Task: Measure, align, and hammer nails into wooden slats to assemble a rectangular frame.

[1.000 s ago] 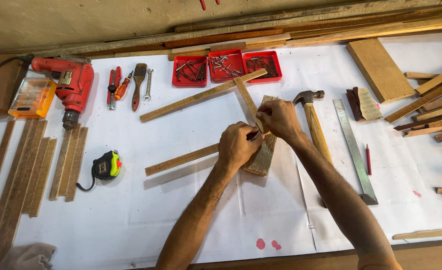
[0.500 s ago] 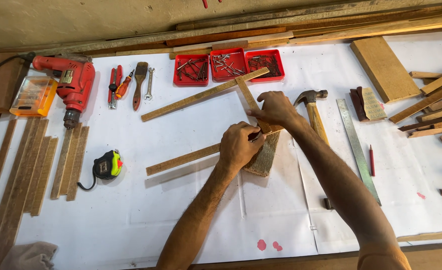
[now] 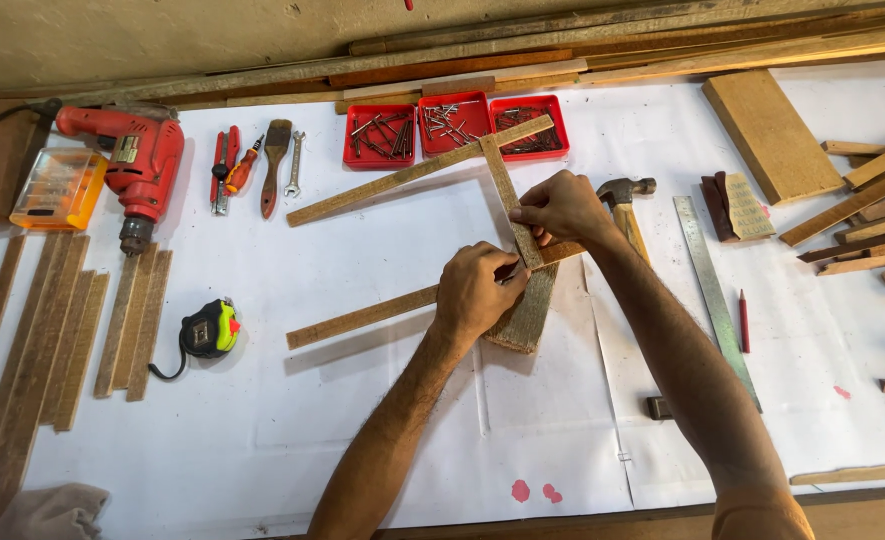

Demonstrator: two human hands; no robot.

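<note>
You have three red screw trays (image 3: 455,127), one red drill (image 3: 132,160), one hammer (image 3: 624,205), one tape measure (image 3: 208,329), one steel ruler (image 3: 714,290).

short wood strip (image 3: 510,200) | crossing long strip (image 3: 362,318) | flat on white sheet

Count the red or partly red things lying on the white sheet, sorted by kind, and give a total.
Red trays of screws and nails: 3
Red electric drill: 1
Red-handled pliers: 1
Red-handled screwdriver: 1
Red pencil: 1
Total: 7
</note>
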